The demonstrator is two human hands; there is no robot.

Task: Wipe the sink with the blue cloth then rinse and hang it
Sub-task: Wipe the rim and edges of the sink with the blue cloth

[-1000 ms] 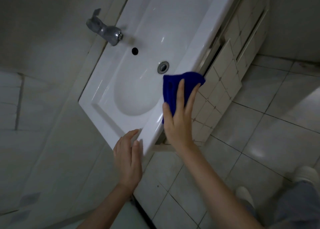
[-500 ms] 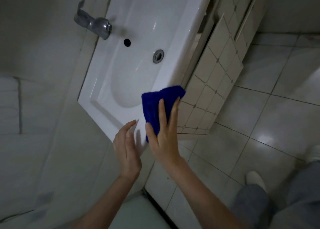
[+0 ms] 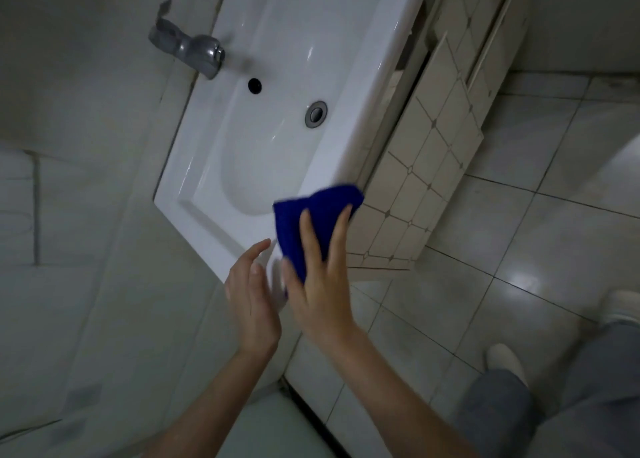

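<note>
The white sink (image 3: 194,180) runs diagonally across the head view, with a round drain (image 3: 316,113) in its basin. The blue cloth (image 3: 318,205) lies folded over the sink's front rim near the near corner. My right hand (image 3: 322,284) presses it there with straight, spread fingers, thumb at the cloth's lower edge. My left hand (image 3: 251,295) is held flat with straight fingers just beside the sink's near corner and holds nothing. Whether it touches the rim is unclear.
A chrome faucet (image 3: 194,47) sticks out of the wall over the basin, above a dark overflow hole (image 3: 254,85). A tiled cabinet door (image 3: 426,180) stands ajar under the sink. Grey trouser legs and a white shoe (image 3: 504,360) are on the glossy tiled floor.
My right hand has slid the blue cloth along the front rim from beside the drain to the near corner, close to my left hand. The left hand has stayed by the corner.
</note>
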